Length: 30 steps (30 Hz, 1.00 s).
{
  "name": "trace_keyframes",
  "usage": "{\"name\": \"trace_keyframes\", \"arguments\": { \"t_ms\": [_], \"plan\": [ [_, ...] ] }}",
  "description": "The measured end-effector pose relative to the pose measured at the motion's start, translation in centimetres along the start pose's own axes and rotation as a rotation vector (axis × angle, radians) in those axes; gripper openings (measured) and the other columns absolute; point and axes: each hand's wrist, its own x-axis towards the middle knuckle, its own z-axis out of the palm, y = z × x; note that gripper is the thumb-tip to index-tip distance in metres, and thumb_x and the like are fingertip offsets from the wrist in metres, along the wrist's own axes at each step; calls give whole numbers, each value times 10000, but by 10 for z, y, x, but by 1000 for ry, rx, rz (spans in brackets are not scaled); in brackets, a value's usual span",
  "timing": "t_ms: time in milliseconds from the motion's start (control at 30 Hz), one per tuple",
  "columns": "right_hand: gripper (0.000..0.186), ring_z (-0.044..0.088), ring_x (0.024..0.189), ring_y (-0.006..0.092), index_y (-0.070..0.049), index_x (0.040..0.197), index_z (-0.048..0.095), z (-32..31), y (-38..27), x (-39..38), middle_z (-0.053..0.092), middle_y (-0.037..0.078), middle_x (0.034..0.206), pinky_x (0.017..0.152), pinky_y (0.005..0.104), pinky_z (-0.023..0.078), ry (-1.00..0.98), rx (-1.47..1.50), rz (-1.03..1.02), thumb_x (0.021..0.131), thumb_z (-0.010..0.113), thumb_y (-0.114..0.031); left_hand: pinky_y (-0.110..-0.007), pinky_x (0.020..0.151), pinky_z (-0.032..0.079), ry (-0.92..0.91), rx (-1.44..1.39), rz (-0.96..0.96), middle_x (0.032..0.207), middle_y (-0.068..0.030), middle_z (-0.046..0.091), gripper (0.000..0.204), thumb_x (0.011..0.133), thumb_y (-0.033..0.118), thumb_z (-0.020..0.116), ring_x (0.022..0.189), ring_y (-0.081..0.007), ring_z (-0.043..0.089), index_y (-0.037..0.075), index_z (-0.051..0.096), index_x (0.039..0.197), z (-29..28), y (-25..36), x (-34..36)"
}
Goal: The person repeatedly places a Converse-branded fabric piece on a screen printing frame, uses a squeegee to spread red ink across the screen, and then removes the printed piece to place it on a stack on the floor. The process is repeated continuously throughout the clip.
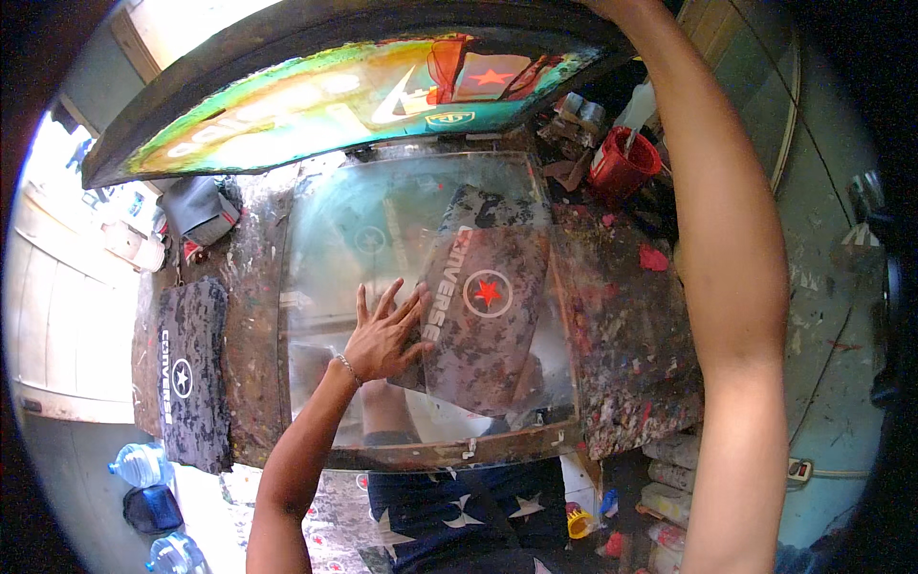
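My left hand [384,335] lies flat with fingers spread at the left edge of a dark camouflage fabric piece [497,354], on a glass plate [330,249]. The fabric bears white lettering, a ringed emblem and a red star. A clear plastic sheet [622,277] seems to overlap it and runs to the right. Above, a tilted screen printing frame [354,105] with a brightly coloured mesh stands raised over the far edge. At its upper right end my right hand [612,6] grips the frame, partly cut off by the picture's edge.
Another printed camouflage piece [194,373] lies on the paint-stained table [256,316] at left, near a grey bundle [198,210]. A red bucket [623,165] stands at the back right. Large clear bottles [143,465] are at lower left, stacked packages [669,478] at lower right.
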Motion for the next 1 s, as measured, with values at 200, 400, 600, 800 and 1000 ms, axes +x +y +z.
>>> {"name": "trace_keyframes", "arguments": {
  "t_ms": [200, 400, 600, 800, 1000],
  "plan": [
    [557, 691, 1001, 370, 32, 955, 743, 2, -4, 3, 719, 275, 1024, 917, 437, 489, -4, -12, 32, 940, 565, -496, -712, 1182, -66, -77, -5, 2, 1700, 1, 190, 796, 996, 622, 447, 1574, -308, 79, 198, 223, 1630, -5, -10, 11],
    [544, 685, 1010, 379, 21, 986, 741, 1, -1, 0, 713, 277, 1044, 919, 439, 492, 4, 0, -52, 945, 558, -490, -658, 1214, -58, 91, -228, -26, 1686, -4, 240, 939, 893, 707, 557, 1572, -279, 122, 201, 253, 1624, -10, -13, -8],
    [543, 670, 1090, 398, 9, 1038, 743, 0, -2, -2, 690, 286, 1153, 973, 438, 488, 25, -5, 38, 945, 557, -492, -668, 1207, -65, 48, -56, -93, 1673, -6, 279, 1001, 843, 756, 579, 1571, -276, 136, 152, 323, 1599, -6, -8, -34],
    [553, 655, 1124, 412, 7, 1063, 743, 1, 3, 1, 674, 294, 1187, 989, 447, 485, -17, -12, -34, 948, 554, -501, -673, 1199, -90, 48, -34, -99, 1674, 2, 274, 969, 870, 750, 545, 1576, -267, 109, 136, 338, 1591, 0, -8, -35],
    [552, 647, 1140, 412, 1, 1073, 737, 6, 2, 11, 676, 292, 1176, 991, 446, 485, -9, -123, -74, 952, 550, -504, -676, 1197, -94, 80, 0, -64, 1671, 21, 280, 928, 905, 745, 491, 1576, -267, 107, 145, 332, 1595, 3, -9, -35]
  ]
}}
